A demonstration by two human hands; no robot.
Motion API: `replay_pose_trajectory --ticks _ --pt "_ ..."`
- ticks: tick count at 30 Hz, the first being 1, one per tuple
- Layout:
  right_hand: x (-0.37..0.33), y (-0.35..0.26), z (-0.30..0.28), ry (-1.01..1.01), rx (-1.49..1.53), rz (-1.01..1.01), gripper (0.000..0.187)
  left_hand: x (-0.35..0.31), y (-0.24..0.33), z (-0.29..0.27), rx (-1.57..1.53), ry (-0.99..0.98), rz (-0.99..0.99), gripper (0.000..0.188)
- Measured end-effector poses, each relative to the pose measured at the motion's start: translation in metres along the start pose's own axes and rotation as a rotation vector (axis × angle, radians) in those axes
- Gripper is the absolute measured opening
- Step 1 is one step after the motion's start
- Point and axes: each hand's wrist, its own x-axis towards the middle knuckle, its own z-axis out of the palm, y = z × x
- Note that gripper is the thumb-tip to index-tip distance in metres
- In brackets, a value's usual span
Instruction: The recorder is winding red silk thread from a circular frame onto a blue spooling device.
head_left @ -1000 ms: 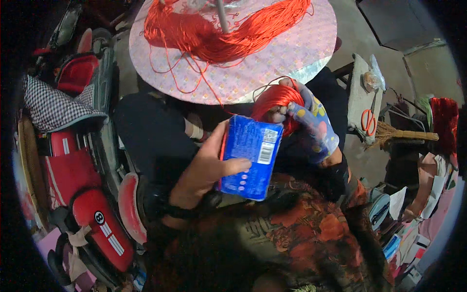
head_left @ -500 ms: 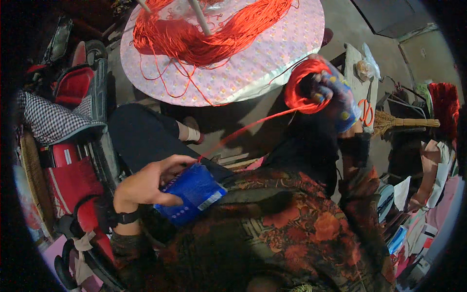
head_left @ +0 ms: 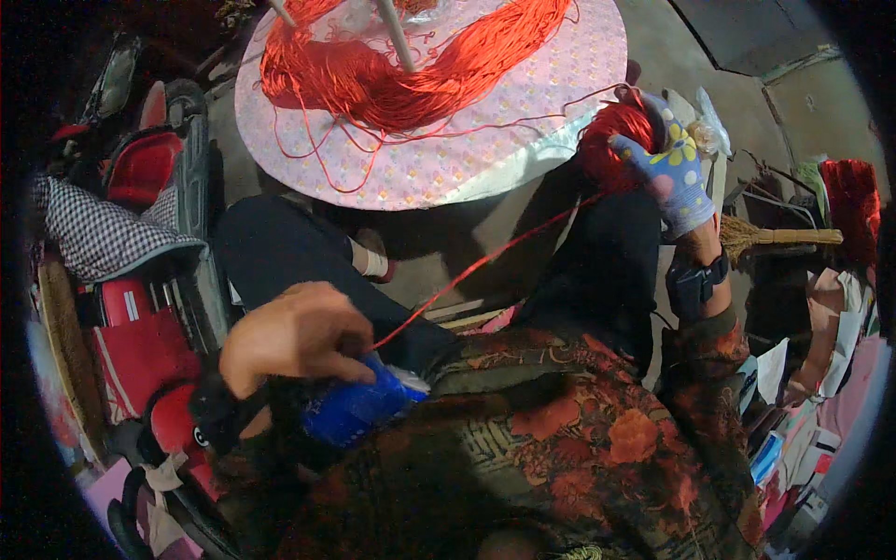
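My left hand (head_left: 299, 338), bare and smeared by motion, has its fingers and thumb closed on a blue packet (head_left: 350, 411) in front of my lap. From there a thin red cord (head_left: 485, 259) runs taut up to a coil of red cord (head_left: 618, 140), gripped by my right hand (head_left: 672, 168). That hand wears a blue-grey glove with yellow flowers and dots. Another strand links the coil to a large loose skein of red cord (head_left: 411, 93) spread on the round table (head_left: 439, 177). How the cord's end meets the blue packet is hidden by the left fingers.
Light rods (head_left: 397, 37) stand up through the skein. A straw broom (head_left: 784, 235) lies at the right, with papers and packets (head_left: 793, 448) below it. A red-seated vehicle (head_left: 140, 173) and a checked cloth (head_left: 117, 229) are at the left.
My right hand has turned and risen slightly with the coil, over where the orange scissors showed. My left hand has shifted and tilted the blue packet. The strand across the table has lifted.
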Motion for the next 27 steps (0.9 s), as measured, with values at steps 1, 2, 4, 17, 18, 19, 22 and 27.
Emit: replay_pose_trajectory --ticks 1,2,4,17,18,19,22,27 --pt "0.002 0.001 0.003 0.018 0.06 -0.029 0.059 0.011 0.001 -0.001 0.059 -0.061 0.034 0.035" --pt "0.005 0.004 0.003 0.047 0.062 -0.066 0.059 0.02 0.001 -0.003 0.118 -0.122 0.068 0.034" --pt "0.014 0.003 0.0 0.104 0.065 -0.134 0.057 0.031 0.004 -0.012 0.179 -0.226 0.091 0.033" --pt "-0.034 -0.065 0.036 -0.702 0.58 -0.149 0.056 0.117 0.036 0.019 -0.006 0.953 0.338 0.09" --pt "-0.036 -0.071 0.04 -0.762 0.635 -0.144 0.06 0.118 0.037 0.018 -0.074 0.927 0.381 0.095" --pt "-0.036 -0.076 0.042 -0.761 0.633 -0.156 0.061 0.122 0.037 0.02 -0.259 0.843 0.426 0.095" --pt "-0.035 -0.082 0.039 -0.73 0.586 -0.157 0.064 0.123 0.039 0.023 -0.756 0.655 0.399 0.085" --pt "-0.049 -0.075 0.043 -0.574 0.596 -0.038 0.073 0.126 0.034 0.025 -0.933 0.546 0.296 0.079"
